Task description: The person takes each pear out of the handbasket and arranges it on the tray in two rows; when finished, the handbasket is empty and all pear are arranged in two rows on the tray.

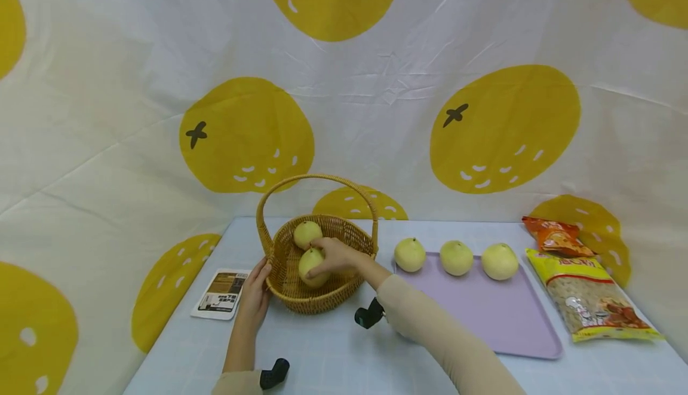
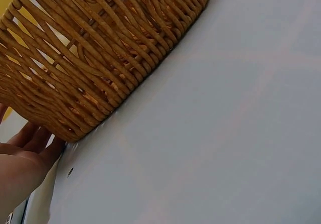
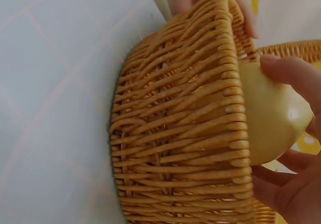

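Observation:
A brown wicker basket (image 1: pixel 314 305) with a tall arched handle stands on the table. Inside it lie two pale yellow-green pears; the rear pear (image 1: pixel 307 233) is against the far side. My right hand (image 1: pixel 335 256) grips the nearer pear (image 1: pixel 312 266), with thumb and fingers curved round it. In the right wrist view, this pear (image 3: pixel 271 118) shows above the basket rim (image 3: pixel 235 103). My left hand (image 1: pixel 255 293) rests against the basket's left outer side. Its fingers (image 2: pixel 37 138) lie along the wicker in the left wrist view, partly hidden behind it.
Right of the basket, a lilac tray (image 1: pixel 484 311) holds three more pears (image 1: pixel 455 257) along its far edge. Beyond it lie an orange snack bag (image 1: pixel 556 236) and a yellow-edged food bag (image 1: pixel 593 296). A printed card or packet (image 1: pixel 220 293) lies left. Behind hangs a fruit-patterned cloth (image 1: pixel 365 126).

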A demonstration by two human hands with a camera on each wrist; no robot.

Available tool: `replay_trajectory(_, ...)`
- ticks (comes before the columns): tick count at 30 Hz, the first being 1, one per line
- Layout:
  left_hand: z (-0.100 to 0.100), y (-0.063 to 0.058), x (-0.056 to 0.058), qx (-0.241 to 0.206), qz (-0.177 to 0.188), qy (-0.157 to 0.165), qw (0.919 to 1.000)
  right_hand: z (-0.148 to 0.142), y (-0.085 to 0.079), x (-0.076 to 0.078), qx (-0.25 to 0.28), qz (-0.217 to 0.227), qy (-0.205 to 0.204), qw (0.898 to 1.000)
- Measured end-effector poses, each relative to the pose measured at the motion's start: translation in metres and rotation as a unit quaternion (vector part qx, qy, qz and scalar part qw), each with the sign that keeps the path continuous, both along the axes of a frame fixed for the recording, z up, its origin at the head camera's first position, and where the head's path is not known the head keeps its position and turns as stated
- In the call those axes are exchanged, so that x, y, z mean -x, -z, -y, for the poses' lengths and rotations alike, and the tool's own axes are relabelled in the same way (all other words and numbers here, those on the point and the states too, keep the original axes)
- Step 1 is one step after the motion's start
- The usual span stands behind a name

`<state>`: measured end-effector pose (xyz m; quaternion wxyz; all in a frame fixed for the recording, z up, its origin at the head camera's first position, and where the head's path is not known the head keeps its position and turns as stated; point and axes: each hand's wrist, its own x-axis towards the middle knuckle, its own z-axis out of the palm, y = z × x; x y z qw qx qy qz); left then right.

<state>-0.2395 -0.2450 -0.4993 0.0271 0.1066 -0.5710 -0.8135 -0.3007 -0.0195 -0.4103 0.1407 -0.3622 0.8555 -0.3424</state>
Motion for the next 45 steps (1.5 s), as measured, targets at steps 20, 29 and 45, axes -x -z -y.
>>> replay_trajectory(20,0.0,-0.003,0.0,-0.001,0.003,0.0,1.0,-0.042,-0.043,-0.02,-0.011,-0.06,-0.023,0.998)
replay_trajectory(29,0.001,-0.002,0.0,-0.005,0.01,0.0,0.9999,-0.079,-0.057,-0.022,0.047,-0.066,-0.017,0.997)
replay_trajectory(45,0.001,-0.002,0.001,0.001,0.01,0.002,0.9999,-0.155,-0.063,-0.038,0.079,-0.074,0.029,0.994)
